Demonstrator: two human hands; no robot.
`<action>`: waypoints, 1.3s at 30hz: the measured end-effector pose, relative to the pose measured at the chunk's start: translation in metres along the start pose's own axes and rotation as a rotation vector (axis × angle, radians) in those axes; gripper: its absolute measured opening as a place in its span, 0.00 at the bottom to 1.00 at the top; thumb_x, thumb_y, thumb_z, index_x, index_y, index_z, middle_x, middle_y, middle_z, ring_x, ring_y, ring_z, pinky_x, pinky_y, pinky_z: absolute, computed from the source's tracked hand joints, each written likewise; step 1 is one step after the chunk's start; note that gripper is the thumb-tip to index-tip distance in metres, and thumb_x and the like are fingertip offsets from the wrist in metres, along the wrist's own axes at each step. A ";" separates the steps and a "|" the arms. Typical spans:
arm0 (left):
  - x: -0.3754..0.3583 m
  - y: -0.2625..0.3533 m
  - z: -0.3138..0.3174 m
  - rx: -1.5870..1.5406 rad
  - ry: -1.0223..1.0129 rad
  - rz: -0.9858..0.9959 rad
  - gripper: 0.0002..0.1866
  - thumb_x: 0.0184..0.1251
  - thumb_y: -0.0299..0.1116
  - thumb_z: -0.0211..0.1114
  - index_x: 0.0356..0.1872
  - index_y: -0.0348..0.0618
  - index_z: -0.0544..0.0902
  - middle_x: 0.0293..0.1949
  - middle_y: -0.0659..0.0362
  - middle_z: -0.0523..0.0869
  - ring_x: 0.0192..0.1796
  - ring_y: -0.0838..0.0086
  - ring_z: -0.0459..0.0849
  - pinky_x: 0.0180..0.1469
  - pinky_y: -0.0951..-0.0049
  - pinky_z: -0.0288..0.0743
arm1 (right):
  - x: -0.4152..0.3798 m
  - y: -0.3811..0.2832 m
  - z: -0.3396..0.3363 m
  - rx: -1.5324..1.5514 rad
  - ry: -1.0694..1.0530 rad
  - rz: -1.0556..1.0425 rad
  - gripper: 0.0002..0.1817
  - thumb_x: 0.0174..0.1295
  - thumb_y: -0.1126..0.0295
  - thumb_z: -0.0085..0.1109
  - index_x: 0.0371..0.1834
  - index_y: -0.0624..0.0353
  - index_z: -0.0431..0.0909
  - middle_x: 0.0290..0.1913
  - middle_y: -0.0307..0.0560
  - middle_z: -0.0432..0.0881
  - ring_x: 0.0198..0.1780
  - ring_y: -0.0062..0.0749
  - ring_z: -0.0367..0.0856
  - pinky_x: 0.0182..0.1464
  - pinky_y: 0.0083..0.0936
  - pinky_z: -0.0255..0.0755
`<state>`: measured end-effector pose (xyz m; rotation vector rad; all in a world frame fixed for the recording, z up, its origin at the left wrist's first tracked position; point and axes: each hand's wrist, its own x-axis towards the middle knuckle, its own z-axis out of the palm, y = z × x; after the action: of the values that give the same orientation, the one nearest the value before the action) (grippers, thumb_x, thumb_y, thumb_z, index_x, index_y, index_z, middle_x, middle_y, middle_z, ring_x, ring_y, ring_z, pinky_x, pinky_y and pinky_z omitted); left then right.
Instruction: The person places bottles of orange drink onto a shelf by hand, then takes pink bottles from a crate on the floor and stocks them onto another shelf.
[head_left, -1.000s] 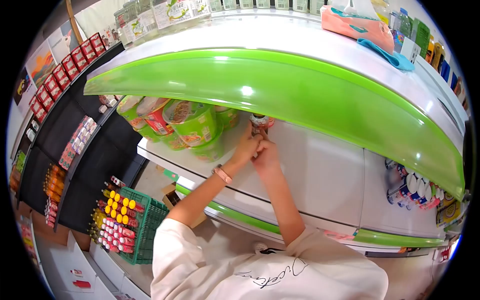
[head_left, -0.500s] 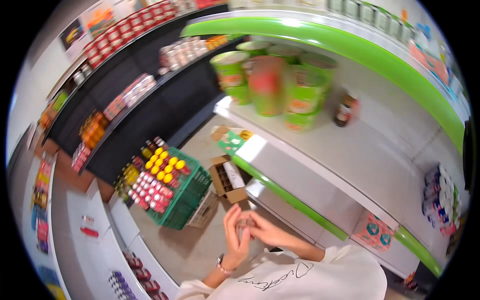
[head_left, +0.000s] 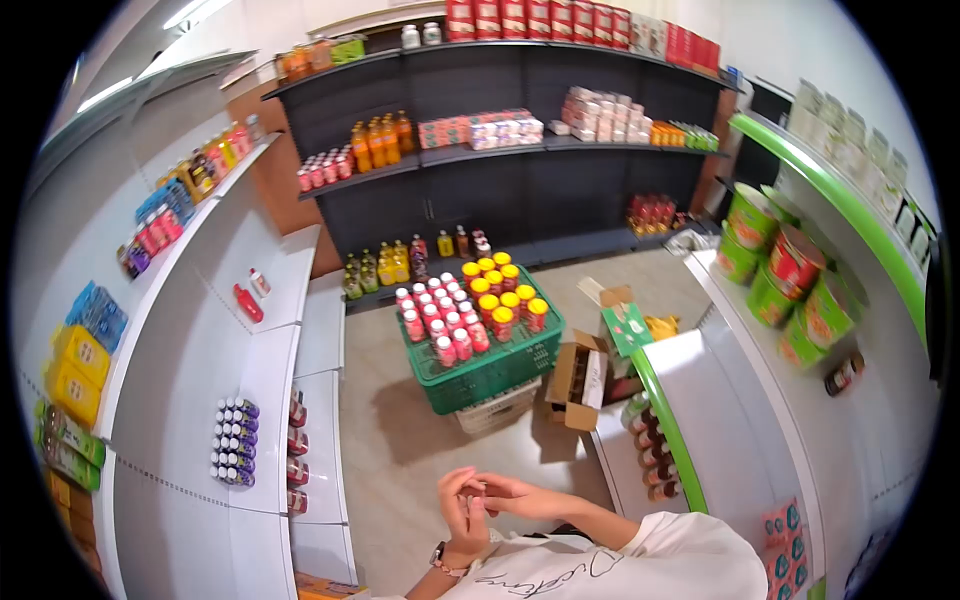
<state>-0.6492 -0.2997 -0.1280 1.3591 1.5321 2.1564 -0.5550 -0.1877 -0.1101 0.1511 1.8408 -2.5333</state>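
My left hand (head_left: 463,510) and my right hand (head_left: 520,497) meet in front of my white shirt, low in the middle of the view. Their fingers are bent and touch each other. Whether something small lies between them is too unclear to tell. A watch and a bracelet circle the left wrist. Beyond the hands stands a green crate (head_left: 488,375) with white-capped pink bottles (head_left: 446,316) and yellow-capped bottles (head_left: 503,300) on it. Right of the crate an open cardboard box (head_left: 577,382) rests on the floor.
Dark shelves (head_left: 590,187) with drinks and cartons span the back. White shelves (head_left: 265,400) on the left hold purple bottles (head_left: 235,442) and a red bottle (head_left: 247,303). The green-edged shelf (head_left: 668,440) at right is near green tubs (head_left: 752,232) and a dark bottle (head_left: 845,374).
The view has swung left, bringing the crate nearer the middle and the green tubs to the right. The hands remain together at the bottom.
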 end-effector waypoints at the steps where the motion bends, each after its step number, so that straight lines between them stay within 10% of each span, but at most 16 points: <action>1: 0.009 -0.002 -0.011 0.042 0.007 0.031 0.20 0.69 0.28 0.51 0.59 0.33 0.67 0.57 0.48 0.67 0.43 0.73 0.75 0.47 0.73 0.73 | 0.018 -0.001 0.004 -0.037 -0.013 -0.022 0.23 0.72 0.70 0.47 0.69 0.57 0.59 0.50 0.35 0.70 0.45 0.20 0.67 0.49 0.20 0.66; 27: 0.284 -0.183 -0.152 0.212 0.038 -0.077 0.12 0.70 0.31 0.50 0.44 0.34 0.78 0.48 0.49 0.73 0.36 0.76 0.77 0.40 0.75 0.74 | 0.363 -0.014 -0.109 -0.079 0.227 -0.215 0.17 0.72 0.64 0.48 0.60 0.60 0.66 0.39 0.39 0.74 0.37 0.18 0.70 0.39 0.20 0.68; 28: 0.296 -0.199 -0.154 0.204 0.012 -0.032 0.12 0.70 0.31 0.50 0.42 0.34 0.79 0.47 0.49 0.74 0.37 0.74 0.77 0.41 0.75 0.74 | 0.375 -0.013 -0.123 -0.077 0.188 -0.041 0.17 0.74 0.68 0.45 0.63 0.59 0.63 0.52 0.41 0.72 0.56 0.21 0.71 0.56 0.22 0.71; 31: 0.330 -0.234 -0.157 0.226 -0.016 -0.009 0.12 0.72 0.31 0.48 0.42 0.34 0.79 0.46 0.50 0.74 0.38 0.72 0.78 0.42 0.73 0.74 | 0.406 -0.006 -0.143 -0.069 0.355 -0.164 0.19 0.72 0.61 0.50 0.59 0.60 0.68 0.29 0.36 0.74 0.28 0.16 0.68 0.30 0.19 0.66; 35: 0.353 -0.268 -0.150 -0.019 -0.037 -0.374 0.12 0.73 0.29 0.47 0.43 0.34 0.78 0.45 0.50 0.75 0.39 0.70 0.79 0.41 0.70 0.74 | 0.404 -0.027 -0.164 -0.021 0.461 -0.035 0.22 0.70 0.61 0.53 0.63 0.59 0.67 0.23 0.35 0.72 0.25 0.15 0.68 0.29 0.17 0.63; 39: 0.388 -0.344 -0.151 0.328 -0.508 -0.355 0.09 0.71 0.28 0.53 0.46 0.37 0.79 0.46 0.51 0.77 0.37 0.66 0.81 0.39 0.71 0.76 | 0.419 0.024 -0.202 -0.014 0.577 0.090 0.25 0.69 0.63 0.54 0.67 0.56 0.62 0.27 0.36 0.76 0.28 0.16 0.71 0.31 0.17 0.65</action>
<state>-1.1020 -0.0139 -0.1966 1.4412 1.7795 1.2699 -0.9551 0.0183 -0.2290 1.0353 1.9405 -2.5896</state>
